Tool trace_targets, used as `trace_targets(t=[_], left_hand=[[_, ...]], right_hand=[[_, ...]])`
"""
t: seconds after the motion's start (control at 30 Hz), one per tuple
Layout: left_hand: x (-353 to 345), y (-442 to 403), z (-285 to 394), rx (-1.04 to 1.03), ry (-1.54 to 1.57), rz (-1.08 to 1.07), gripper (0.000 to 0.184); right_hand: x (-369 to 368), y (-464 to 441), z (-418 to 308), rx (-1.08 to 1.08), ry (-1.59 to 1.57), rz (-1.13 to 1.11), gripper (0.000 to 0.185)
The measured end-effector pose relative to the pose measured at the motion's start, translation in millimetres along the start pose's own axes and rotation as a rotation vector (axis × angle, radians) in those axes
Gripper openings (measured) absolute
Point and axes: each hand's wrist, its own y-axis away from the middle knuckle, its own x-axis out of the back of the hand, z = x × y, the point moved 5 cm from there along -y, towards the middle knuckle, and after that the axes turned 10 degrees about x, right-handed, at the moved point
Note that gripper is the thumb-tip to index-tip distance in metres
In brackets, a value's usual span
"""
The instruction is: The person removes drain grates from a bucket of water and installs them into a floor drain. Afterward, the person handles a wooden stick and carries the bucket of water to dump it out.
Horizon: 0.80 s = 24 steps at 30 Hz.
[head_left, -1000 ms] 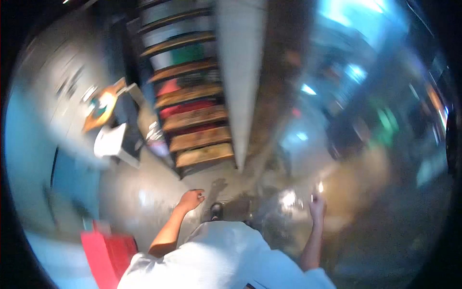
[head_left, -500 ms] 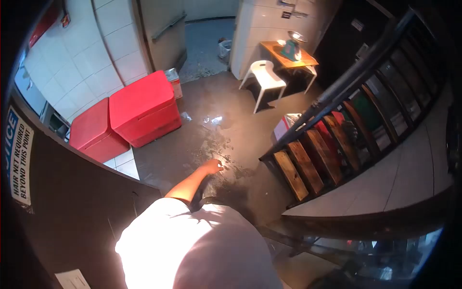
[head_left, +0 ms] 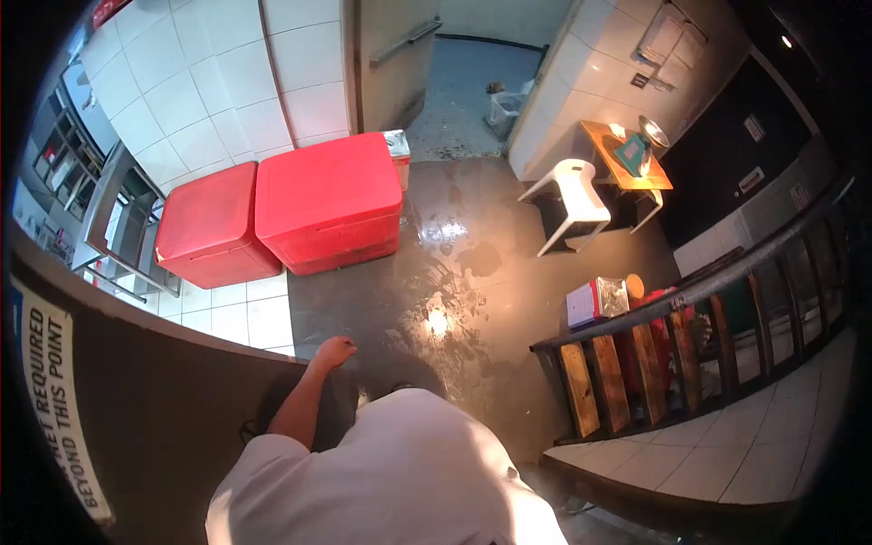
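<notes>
My left hand [head_left: 336,351] hangs in front of me at the lower left, its fingers curled in. Whether anything small is inside it is too small to tell. It is above the wet grey floor [head_left: 472,272], near the edge of a dark partition [head_left: 173,391], and touches nothing that I can make out. Beyond it are a large red cooler box [head_left: 327,204] and a smaller red cooler box [head_left: 213,222], side by side with lids closed. My right hand is out of view.
Wooden stairs [head_left: 645,372] with a dark handrail stand at the right. A white stool [head_left: 581,195] and a wooden table [head_left: 604,145] bearing a scale are at the upper right. An open doorway [head_left: 472,91] lies ahead; a metal rack [head_left: 109,213] is at the left.
My view has swung left from the stairs toward the red cooler boxes and doorway. My left hand has moved lower left in view. My right hand has left the view.
</notes>
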Motion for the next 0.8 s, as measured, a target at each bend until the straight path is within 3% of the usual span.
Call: trace_targets(t=[0.13, 0.17, 0.23, 0.3, 0.4, 0.5, 0.57, 0.63, 0.77, 0.8], left_hand=[[12, -7, -58, 0.156, 0.102, 0.044, 0.036], [17, -3, -60, 0.17, 0.106, 0.063, 0.036], [30, 3, -59, 0.22, 0.128, 0.067, 0.036], [41, 13, -45, 0.294, 0.173, 0.039, 0.037], [29, 9, -65, 0.231, 0.308, 0.132, 0.038], [26, 17, -86, 0.306, 0.372, 0.221, 0.037], [36, 33, -83, 0.433, 0.42, 0.226, 0.035], [41, 49, -83, 0.532, 0.542, 0.265, 0.034], [20, 68, -99, 0.603, 0.818, 0.336, 0.032], [11, 71, -102, 0.605, 0.854, 0.332, 0.032]], right_hand=[[4, -53, 2, 0.363, 0.293, -0.204, 0.027], [6, -72, 5, 0.539, 0.408, -0.25, 0.028], [-6, -66, -77, -0.034, -0.015, -0.049, 0.032], [-5, -103, -112, -0.077, 0.107, -0.1, 0.032], [-4, -173, -144, -0.072, 0.139, -0.218, 0.031], [-13, -236, -204, -0.221, 0.206, -0.218, 0.021], [-20, -372, -163, 0.172, 0.49, -0.526, 0.019], [-47, -358, -294, -0.014, 0.298, -0.315, 0.016], [-119, -467, -406, 0.299, 0.464, -0.38, 0.015], [-139, -448, -461, 0.224, 0.402, -0.384, 0.016]])
